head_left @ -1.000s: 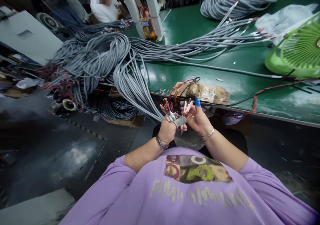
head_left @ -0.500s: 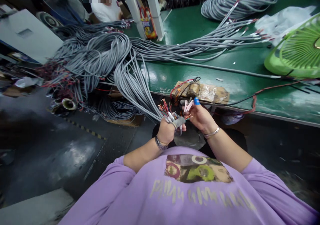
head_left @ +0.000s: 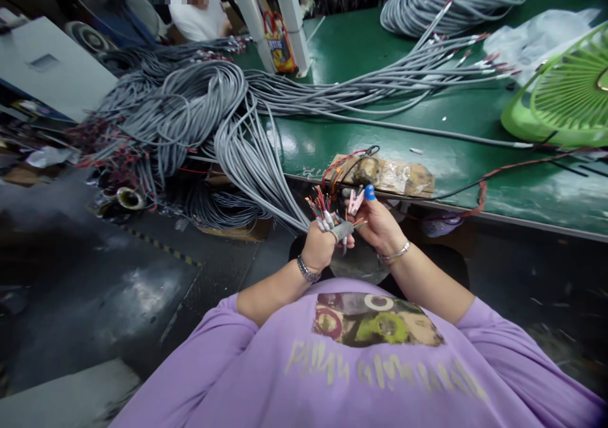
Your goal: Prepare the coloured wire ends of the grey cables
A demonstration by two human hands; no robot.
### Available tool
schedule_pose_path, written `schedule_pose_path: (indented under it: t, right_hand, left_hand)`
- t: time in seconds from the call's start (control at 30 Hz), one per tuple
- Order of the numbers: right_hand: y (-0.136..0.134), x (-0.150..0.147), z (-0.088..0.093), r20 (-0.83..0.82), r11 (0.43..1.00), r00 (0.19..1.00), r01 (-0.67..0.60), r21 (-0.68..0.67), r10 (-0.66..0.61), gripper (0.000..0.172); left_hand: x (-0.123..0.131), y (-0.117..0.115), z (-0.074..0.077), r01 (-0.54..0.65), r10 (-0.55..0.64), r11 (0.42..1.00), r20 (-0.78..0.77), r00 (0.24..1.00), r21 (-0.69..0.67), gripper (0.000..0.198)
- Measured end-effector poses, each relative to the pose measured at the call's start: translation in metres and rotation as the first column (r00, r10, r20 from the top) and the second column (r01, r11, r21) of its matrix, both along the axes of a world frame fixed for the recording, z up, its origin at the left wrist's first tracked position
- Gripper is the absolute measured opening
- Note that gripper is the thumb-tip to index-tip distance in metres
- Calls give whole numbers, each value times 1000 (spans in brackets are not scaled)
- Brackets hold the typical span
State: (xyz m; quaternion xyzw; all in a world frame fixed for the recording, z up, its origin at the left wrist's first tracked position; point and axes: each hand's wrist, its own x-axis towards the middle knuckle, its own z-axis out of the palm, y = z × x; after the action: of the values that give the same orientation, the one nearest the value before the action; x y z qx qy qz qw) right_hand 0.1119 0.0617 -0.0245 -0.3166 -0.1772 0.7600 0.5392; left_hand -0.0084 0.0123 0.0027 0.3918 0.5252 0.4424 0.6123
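Observation:
My left hand [head_left: 319,245] is closed around the ends of several grey cables [head_left: 280,194]. Thin coloured wires [head_left: 323,201] with bare tips fan out above its fist. A grey wrap [head_left: 342,230] covers the thumb, which lies across the bundle. Close by on the right, my right hand [head_left: 382,225] has a blue cover [head_left: 369,192] on its thumb tip. Its fingers are pinched on a small pale pink clip-like tool [head_left: 355,201], partly hidden by the hand. A few orange and green wires [head_left: 358,223] stick out between the two hands.
A wooden block [head_left: 394,175] wrapped in tape sits at the green bench's [head_left: 323,143] front edge, with red and black leads. Grey cable coils [head_left: 204,99] spill over the left side. A green fan [head_left: 565,92] stands right. Another person [head_left: 197,16] is at the back.
My right hand has shifted slightly left with the pink tool, closer to the left hand. The left hand keeps its hold on the cables, turned slightly.

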Motion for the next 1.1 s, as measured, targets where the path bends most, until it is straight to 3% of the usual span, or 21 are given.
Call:
schedule_pose_path:
  t: [0.27,0.4,0.53,0.7,0.9,1.1]
  right_hand:
    - [-5,11,0,-19,990,990,-139,-16,139,62]
    - [-4,15,4,6,988,988,-155,-8,155,49]
    - [-4,15,3,27,990,991,-133,43,131,33]
    - [-5,11,-3,14,996,997,-79,47,78,42]
    - [0,8,-4,47,990,994,-103,94,99,49]
    - [-1,4,-3,13,999,999,-37,21,37,42]
  left_hand:
    - [-11,-9,-3,17,-20,997,42,999,79,32]
    - [-13,-10,-1,36,-40,995,45,998,89,31]
    - [-9,-8,-3,-22,19,994,34,999,111,35]
    - [-2,-7,-9,-118,114,967,31,993,224,33]
    - [1,-4,-11,-74,83,976,-32,996,206,36]
    - [1,-3,-18,-54,67,974,-50,997,221,36]
